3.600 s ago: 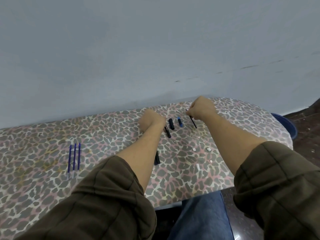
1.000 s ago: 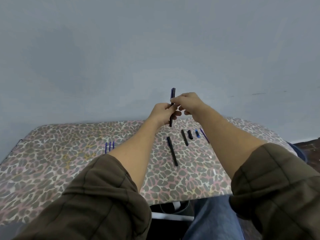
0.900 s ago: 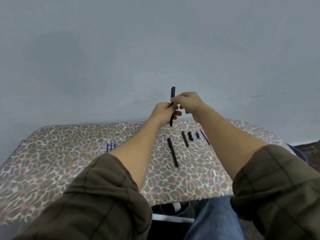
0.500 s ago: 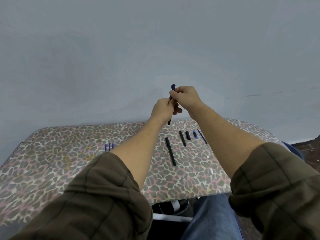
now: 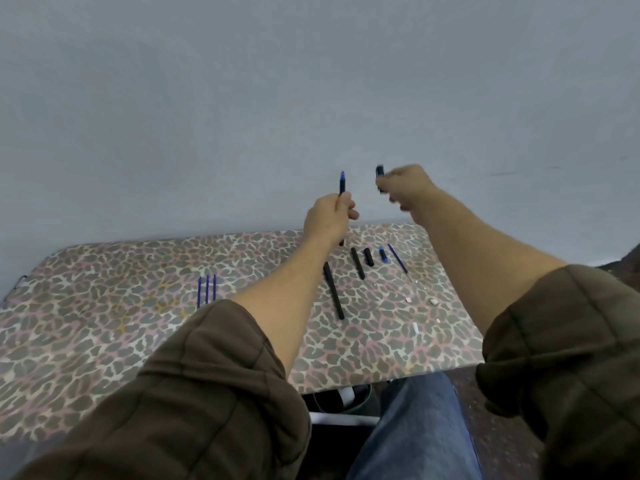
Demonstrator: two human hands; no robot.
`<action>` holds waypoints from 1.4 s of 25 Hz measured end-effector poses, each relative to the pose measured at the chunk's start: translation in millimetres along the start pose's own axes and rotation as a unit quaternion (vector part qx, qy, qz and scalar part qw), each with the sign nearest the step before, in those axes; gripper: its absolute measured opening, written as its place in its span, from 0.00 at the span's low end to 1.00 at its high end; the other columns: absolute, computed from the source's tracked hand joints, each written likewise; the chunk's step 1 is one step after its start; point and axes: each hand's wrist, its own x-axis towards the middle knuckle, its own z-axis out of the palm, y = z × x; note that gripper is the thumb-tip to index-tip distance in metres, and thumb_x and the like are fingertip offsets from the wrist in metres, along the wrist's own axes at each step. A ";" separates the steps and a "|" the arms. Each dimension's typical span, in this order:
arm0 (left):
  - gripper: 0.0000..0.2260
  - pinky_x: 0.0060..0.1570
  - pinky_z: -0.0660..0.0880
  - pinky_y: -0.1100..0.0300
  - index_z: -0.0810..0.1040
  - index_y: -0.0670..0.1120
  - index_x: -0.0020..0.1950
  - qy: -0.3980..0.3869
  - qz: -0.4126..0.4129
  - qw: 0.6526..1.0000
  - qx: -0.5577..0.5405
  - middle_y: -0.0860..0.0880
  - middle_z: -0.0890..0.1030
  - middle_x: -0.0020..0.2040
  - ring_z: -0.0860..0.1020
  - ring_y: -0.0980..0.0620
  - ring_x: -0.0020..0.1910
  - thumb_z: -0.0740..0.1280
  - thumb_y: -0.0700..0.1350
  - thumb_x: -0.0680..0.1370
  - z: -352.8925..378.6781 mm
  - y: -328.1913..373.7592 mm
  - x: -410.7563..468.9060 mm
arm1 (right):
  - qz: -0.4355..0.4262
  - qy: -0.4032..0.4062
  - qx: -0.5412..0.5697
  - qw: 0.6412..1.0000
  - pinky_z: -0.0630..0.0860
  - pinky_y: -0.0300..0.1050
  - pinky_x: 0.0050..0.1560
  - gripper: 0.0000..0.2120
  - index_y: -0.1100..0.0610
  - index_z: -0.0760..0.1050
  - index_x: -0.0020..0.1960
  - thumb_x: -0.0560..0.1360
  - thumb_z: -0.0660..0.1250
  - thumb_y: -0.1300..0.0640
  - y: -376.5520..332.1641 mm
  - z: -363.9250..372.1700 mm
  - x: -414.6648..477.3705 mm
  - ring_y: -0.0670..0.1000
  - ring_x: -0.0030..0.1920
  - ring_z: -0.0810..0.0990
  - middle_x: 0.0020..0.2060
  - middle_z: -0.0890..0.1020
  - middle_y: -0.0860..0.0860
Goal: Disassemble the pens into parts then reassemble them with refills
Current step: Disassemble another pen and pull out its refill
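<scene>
The spotted table (image 5: 104,323) holds a long black pen (image 5: 333,294), with three blue refills (image 5: 206,291) at its 9 o'clock. Above, the left hand (image 5: 329,220) grips a pen body (image 5: 342,183) upright — at its 3 o'clock, apart, the right hand (image 5: 408,188) holds a small black cap (image 5: 380,174).

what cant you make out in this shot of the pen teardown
Head view only:
- right hand: motion-blurred, so finger placement on the black cap is unclear
- pen: middle hidden inside the left hand
- three blue refills: near ends covered by the left sleeve
- white bits on the table: too small to identify
</scene>
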 end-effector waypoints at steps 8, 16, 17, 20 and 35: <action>0.16 0.62 0.78 0.48 0.82 0.44 0.56 0.007 -0.051 0.998 -0.043 0.50 0.87 0.47 0.83 0.48 0.53 0.59 0.53 0.86 10.8 -28.0 5.3 | 0.129 -0.145 -0.329 0.924 0.77 0.44 0.36 0.14 0.59 0.76 0.37 0.76 0.76 0.54 95.9 32.0 -26.5 0.53 0.33 0.78 0.35 0.82 0.54; 0.16 0.63 0.77 0.47 0.82 0.47 0.53 -0.019 -0.053 0.998 -0.040 0.51 0.86 0.47 0.83 0.49 0.54 0.58 0.53 0.86 23.4 -31.8 4.1 | 0.182 -0.188 -0.339 0.904 0.84 0.48 0.46 0.16 0.60 0.79 0.37 0.74 0.79 0.49 114.4 37.9 -20.9 0.52 0.30 0.81 0.23 0.82 0.52; 0.16 0.64 0.76 0.47 0.82 0.47 0.52 -0.022 -0.052 0.998 -0.037 0.51 0.86 0.47 0.83 0.49 0.54 0.58 0.53 0.86 23.9 -31.7 3.7 | 0.187 -0.188 -0.328 0.907 0.83 0.46 0.43 0.16 0.60 0.79 0.37 0.73 0.80 0.50 115.1 39.7 -19.8 0.52 0.28 0.81 0.23 0.82 0.52; 0.16 0.65 0.75 0.48 0.81 0.48 0.50 -0.026 -0.050 0.998 -0.031 0.51 0.86 0.47 0.82 0.49 0.54 0.58 0.53 0.86 24.6 -32.3 2.5 | 0.190 -0.191 -0.315 0.910 0.85 0.47 0.49 0.15 0.60 0.80 0.39 0.72 0.81 0.50 116.5 44.2 -19.9 0.52 0.31 0.83 0.25 0.84 0.52; 0.17 0.62 0.77 0.48 0.83 0.45 0.56 -0.041 -0.042 0.998 -0.009 0.52 0.86 0.48 0.82 0.50 0.53 0.58 0.53 0.86 21.0 -28.8 -5.1 | 0.144 -0.135 -0.170 0.966 0.81 0.46 0.42 0.12 0.65 0.82 0.49 0.78 0.74 0.54 86.5 19.1 -22.8 0.53 0.38 0.80 0.40 0.84 0.57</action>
